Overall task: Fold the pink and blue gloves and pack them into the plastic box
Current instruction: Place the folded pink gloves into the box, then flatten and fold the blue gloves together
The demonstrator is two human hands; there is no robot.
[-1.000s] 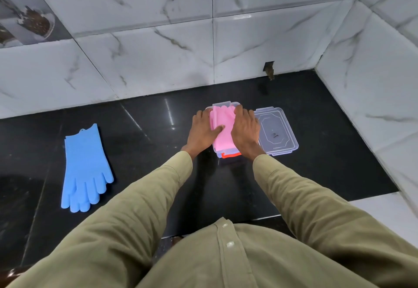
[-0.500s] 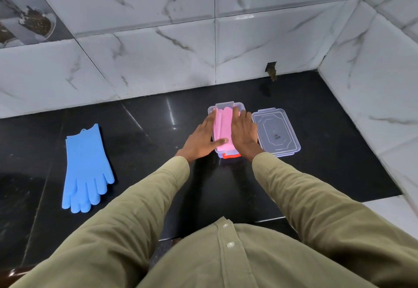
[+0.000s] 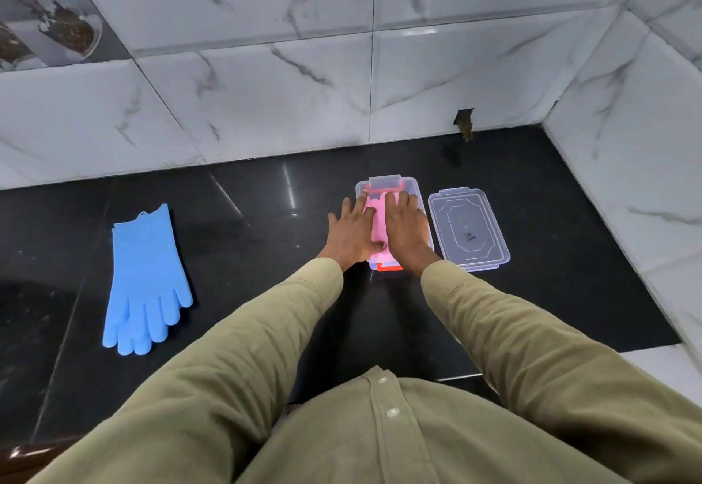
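Pressing down with both hands: left hand (image 3: 351, 234) and right hand (image 3: 405, 226) lie flat, fingers straight and spread, on the folded pink gloves (image 3: 377, 223). Neither grip is curled round anything; both are open-palmed. Left thumb lies across the near part of the pink gloves; right hand covers their right side. Pink gloves sit inside the clear plastic box (image 3: 412, 185), which rests on the black worktop (image 3: 247, 225). Orange latch (image 3: 389, 267) shows at the box's near end, a clear one at the far end. Clear lid (image 3: 469, 230) lies flat just right of the box, apart from it. Blue gloves (image 3: 146, 278) lie stacked and unfolded well to the left, fingers pointing toward the person. Olive sleeves (image 3: 532, 339) reach in from below. Marble-pattern tiled wall (image 3: 266, 96) behind and to the right.
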